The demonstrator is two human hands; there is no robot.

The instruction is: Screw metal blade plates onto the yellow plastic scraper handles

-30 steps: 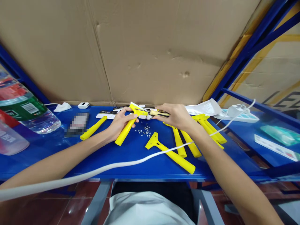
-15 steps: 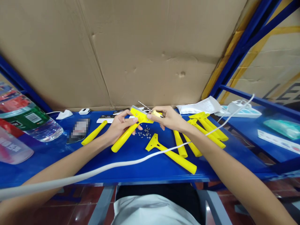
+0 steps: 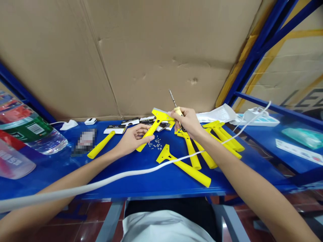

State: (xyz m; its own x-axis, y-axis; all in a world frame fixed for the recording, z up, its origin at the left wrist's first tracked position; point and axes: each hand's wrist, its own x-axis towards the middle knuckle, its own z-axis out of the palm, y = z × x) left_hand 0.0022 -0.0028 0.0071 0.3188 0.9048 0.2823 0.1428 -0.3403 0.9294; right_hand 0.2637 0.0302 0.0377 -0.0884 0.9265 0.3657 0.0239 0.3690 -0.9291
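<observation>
My left hand [image 3: 135,138] is wrapped round the handle of a yellow scraper [image 3: 153,128], whose wide head carries a metal strip and points up and away. In my right hand [image 3: 186,121] is a screwdriver [image 3: 178,110] with a pale yellow handle; its shaft sticks up, clear of the scraper. The right fingers are close to the right end of the scraper's head; whether they touch it I cannot tell. Small screws and nuts [image 3: 156,143] lie scattered below the scraper. Another yellow scraper handle [image 3: 185,167] rests nearer to me.
More yellow scraper handles [image 3: 193,153] lie at the right, and a single yellow handle [image 3: 101,144] at the left. Small black-and-white packets [image 3: 114,129] sit at the back. A white cable [image 3: 126,175] crosses the view. Bottles [image 3: 32,126] stand at the left; a power strip [image 3: 262,120] lies back right.
My right hand has drawn the screwdriver back from the scraper's head and turned its tip upward. My left hand has slid down the handle, and the scraper has swung more upright and to the right.
</observation>
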